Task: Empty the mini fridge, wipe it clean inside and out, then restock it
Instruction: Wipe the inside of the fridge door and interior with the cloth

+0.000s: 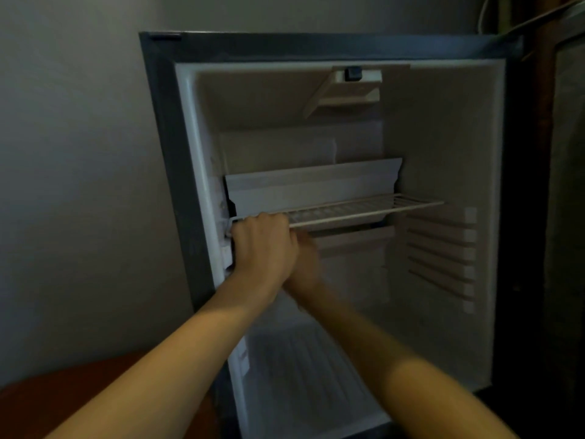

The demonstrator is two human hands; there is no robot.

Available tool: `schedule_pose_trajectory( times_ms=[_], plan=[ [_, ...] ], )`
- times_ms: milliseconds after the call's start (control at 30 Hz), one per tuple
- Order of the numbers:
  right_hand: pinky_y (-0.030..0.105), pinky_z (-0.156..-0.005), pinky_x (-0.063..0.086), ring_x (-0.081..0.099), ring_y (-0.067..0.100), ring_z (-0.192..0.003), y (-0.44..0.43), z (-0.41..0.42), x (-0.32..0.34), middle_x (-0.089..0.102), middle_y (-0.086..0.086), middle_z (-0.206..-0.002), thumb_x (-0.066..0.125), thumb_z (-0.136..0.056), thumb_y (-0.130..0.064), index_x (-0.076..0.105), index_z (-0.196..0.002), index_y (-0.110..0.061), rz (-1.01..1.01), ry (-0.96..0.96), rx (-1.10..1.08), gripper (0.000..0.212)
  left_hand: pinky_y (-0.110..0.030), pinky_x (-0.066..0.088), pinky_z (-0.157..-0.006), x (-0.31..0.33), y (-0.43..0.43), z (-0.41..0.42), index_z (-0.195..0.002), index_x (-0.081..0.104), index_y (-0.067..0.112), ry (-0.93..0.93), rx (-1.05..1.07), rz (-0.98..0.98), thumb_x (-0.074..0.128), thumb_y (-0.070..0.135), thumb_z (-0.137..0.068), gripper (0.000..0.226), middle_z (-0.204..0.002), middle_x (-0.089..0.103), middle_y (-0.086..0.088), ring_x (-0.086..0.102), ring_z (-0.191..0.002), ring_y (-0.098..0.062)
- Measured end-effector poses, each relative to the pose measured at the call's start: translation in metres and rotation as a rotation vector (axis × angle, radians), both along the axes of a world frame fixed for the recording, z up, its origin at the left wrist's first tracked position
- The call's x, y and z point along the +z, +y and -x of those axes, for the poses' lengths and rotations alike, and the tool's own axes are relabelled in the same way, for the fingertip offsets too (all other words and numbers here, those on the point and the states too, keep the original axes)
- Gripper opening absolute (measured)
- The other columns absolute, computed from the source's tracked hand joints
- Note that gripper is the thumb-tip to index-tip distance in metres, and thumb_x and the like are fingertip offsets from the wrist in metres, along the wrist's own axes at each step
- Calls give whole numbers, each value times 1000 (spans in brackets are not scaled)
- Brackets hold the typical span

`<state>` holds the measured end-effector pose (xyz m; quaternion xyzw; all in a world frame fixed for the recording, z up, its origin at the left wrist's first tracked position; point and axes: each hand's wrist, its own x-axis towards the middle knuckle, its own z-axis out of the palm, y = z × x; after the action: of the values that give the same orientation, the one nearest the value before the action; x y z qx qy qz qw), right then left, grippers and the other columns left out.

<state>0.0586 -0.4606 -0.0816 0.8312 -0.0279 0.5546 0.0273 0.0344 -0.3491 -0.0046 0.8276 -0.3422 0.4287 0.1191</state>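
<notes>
Open fridge: the left grip is curled round the front left corner of the shelf.
From that grip the wire shelf runs rightward, about level, across the middle of the white cabinet. The right grip sits just below and behind the left one, under the shelf, too blurred to tell if it holds anything.

I see the mini fridge framed in dark grey and white inside, its wire shelf white with thin parallel bars, a black knob on a cream housing, a grey wall and a reddish-brown surface.
</notes>
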Motion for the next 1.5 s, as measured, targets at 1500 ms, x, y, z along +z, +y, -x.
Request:
schedule_pose_trajectory(
  times_ms=[1500],
  plan=[
    [21, -82, 37, 56, 21, -101, -85, 80, -19, 61, 14, -110, 63, -87, -2, 52, -113, -4, -1016, -639, 75, 28, -28, 34, -59, -1, -3, -8, -71, 50, 19, -22, -5, 7, 41, 25, -95, 27, -80, 66, -5, 59, -70, -22]
  ],
)
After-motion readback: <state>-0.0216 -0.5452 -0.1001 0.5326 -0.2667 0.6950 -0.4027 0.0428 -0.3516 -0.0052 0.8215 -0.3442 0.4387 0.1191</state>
